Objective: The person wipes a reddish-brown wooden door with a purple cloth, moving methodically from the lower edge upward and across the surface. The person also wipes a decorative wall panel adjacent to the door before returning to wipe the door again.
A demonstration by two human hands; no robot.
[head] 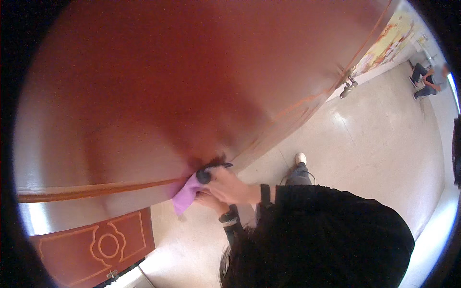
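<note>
My right hand point(228, 184) is the upper one, with its fingers curled around a black round-ended object point(204, 176) at the edge of a large glossy red-brown panel point(162, 90). Blur hides what that object is. A purple cloth point(184, 201) hangs between the black object and my left hand point(211, 202), which is just below my right hand. The fingers of my left hand are at the cloth's edge, partly hidden. Both wrists come out of black sleeves, and a band sits around the left wrist.
A metal lever handle point(347, 88) sticks out at the panel's far right edge. Lower left is a red panel with moulded trim point(135, 237) and a small latch point(112, 274). Pale floor point(367, 144) spreads right, past a white shoe point(300, 157). Another person point(428, 81) sits far right.
</note>
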